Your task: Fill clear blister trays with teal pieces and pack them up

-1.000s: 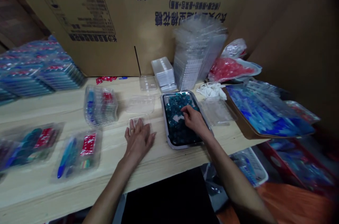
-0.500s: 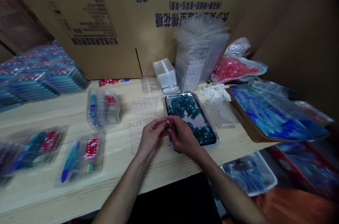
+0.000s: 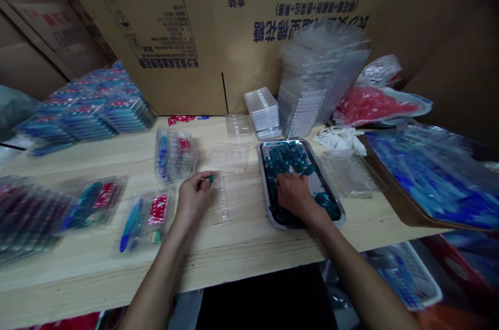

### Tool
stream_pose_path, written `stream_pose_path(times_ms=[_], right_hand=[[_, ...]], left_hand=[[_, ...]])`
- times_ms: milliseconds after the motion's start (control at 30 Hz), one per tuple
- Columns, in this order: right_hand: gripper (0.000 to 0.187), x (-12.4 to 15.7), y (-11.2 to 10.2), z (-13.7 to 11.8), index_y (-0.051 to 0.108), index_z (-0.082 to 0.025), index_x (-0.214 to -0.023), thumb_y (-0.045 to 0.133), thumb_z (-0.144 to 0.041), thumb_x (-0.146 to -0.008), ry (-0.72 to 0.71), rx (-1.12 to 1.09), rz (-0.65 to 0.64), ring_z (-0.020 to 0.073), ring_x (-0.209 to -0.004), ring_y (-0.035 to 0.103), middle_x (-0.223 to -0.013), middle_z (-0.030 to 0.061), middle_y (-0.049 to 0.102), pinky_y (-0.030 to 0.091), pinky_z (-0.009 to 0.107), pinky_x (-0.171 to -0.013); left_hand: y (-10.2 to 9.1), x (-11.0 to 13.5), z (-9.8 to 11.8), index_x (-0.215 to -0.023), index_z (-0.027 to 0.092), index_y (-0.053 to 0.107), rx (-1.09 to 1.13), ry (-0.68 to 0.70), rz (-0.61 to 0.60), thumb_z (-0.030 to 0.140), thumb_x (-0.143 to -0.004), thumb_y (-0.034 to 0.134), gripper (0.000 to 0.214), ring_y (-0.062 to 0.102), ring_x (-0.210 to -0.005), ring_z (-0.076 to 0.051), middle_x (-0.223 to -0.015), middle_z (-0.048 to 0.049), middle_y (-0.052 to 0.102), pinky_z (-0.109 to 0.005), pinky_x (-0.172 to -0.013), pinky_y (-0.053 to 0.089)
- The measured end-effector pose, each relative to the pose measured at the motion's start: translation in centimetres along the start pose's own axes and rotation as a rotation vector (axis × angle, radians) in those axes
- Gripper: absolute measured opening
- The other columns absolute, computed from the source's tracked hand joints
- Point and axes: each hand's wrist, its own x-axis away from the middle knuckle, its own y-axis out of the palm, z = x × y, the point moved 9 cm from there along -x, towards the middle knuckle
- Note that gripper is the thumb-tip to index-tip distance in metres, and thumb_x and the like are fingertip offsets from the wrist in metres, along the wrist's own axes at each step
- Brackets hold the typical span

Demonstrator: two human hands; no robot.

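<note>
My left hand [image 3: 194, 196] is closed, pinching a small teal piece [image 3: 210, 179] just left of an empty clear plastic tray [image 3: 225, 199] lying on the wooden table. My right hand [image 3: 295, 195] rests palm down in a metal tray [image 3: 265, 193] filled with several teal pieces [image 3: 287, 156]. Its fingers are bent over the pieces, and whether they grip any is hidden.
Filled clear packs with blue and red items [image 3: 142, 219] lie at the left, a small stack [image 3: 175, 156] stands behind them. A tall pile of empty clear trays [image 3: 315, 80], a white box [image 3: 262, 106], red bagged items [image 3: 370, 104] and a box of blue items [image 3: 432, 179] stand at the right.
Both hands met over the metal tray's near edge, then parted. The left hand moved left with a teal piece; the right went back into the tray. The camera view shifted left.
</note>
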Motion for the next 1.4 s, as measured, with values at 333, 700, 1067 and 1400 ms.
stream_pose_path(times_ms=[333,700,1067,1400], right_hand=[[0.022,0.4,-1.3,2.5,0.063,-0.017,-0.089,0.042,-0.018,-0.095,-0.002,-0.276,0.251,0.0218,-0.087,0.063,-0.093,0.0105,0.065,0.04,0.03,-0.075],[0.025,2.4,-1.0,-6.7,0.059,-0.016,-0.1,0.049,-0.004,-0.08,-0.335,-0.665,0.237,0.0194,-0.093,0.06,-0.098,0.0087,0.062,0.046,0.03,-0.085],[0.032,1.1,2.5,-12.1,0.062,-0.017,-0.107,0.054,-0.005,-0.079,-0.301,-0.565,-0.017,0.0183,-0.091,0.06,-0.104,0.0072,0.062,0.046,0.028,-0.083],[0.033,1.4,2.8,-12.1,0.061,-0.02,-0.107,0.056,-0.006,-0.078,-0.289,-0.568,-0.022,0.017,-0.091,0.059,-0.105,0.0048,0.06,0.044,0.027,-0.08]], left_hand=[[5.2,-2.6,0.5,-0.082,0.019,0.077,-0.365,0.398,-0.31,0.014,-0.079,0.055,0.023,0.065,-0.078,-0.02,-0.083,-0.0087,0.073,-0.033,-0.078,0.05],[5.5,-1.5,-0.6,-0.09,0.018,0.073,-0.41,0.436,-0.312,0.012,-0.082,0.055,0.02,0.067,-0.086,-0.021,-0.091,-0.0069,0.075,-0.033,-0.083,0.051],[3.7,-1.7,-1.0,-0.1,0.017,0.073,-0.139,0.335,-0.193,0.031,-0.09,0.056,0.024,0.066,-0.084,-0.018,-0.096,-0.0088,0.071,-0.03,-0.077,0.053],[4.5,-2.2,-1.1,-0.093,0.017,0.077,-0.17,0.317,-0.224,0.03,-0.085,0.061,0.021,0.066,-0.082,-0.02,-0.088,-0.0087,0.073,-0.031,-0.076,0.052]])
